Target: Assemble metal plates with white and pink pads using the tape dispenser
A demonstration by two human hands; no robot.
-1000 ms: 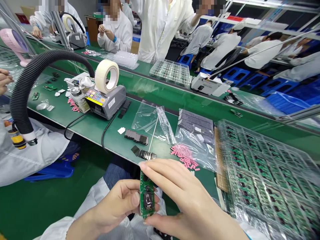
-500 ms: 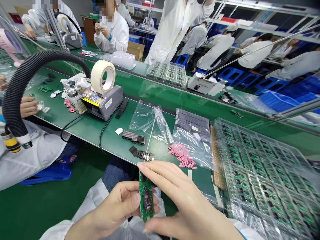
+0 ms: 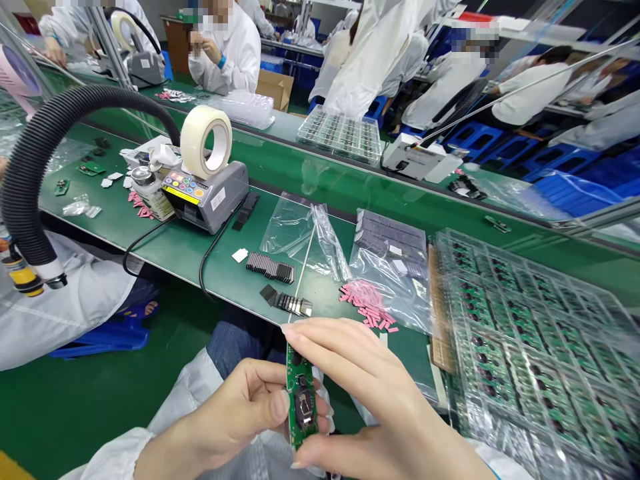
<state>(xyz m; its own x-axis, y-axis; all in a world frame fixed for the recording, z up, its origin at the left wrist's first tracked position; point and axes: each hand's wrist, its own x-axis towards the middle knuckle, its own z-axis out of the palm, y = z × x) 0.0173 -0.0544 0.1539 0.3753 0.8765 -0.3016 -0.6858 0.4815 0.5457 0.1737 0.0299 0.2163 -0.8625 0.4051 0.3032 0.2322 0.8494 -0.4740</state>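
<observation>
A narrow green circuit board (image 3: 295,433) with a dark coin-cell holder on its face is held upright over my lap, just off the bench's front edge. My left hand (image 3: 235,417) pinches its left side, thumb in front and fingers behind. Spanning the board lengthwise, my right hand (image 3: 370,387) has its fingertips at the top end and its thumb at the bottom end. Beyond the fingertips lie a short row of dark strips (image 3: 287,302) and a longer stack of them (image 3: 270,267). Pink pieces (image 3: 367,303) are heaped to the right.
Clear trays of circuit boards (image 3: 530,333) stand at the right. A plastic bag of grey pads (image 3: 390,247) lies beside them. A tape dispenser (image 3: 220,197) carrying a tape roll (image 3: 193,143) sits left, near a black hose (image 3: 95,97). Co-workers in white coats sit around.
Both hands keep their hold on the circuit board, while the view has shifted slightly. At left, a neighbour's hand has left the bench. The standing person across has moved right.
</observation>
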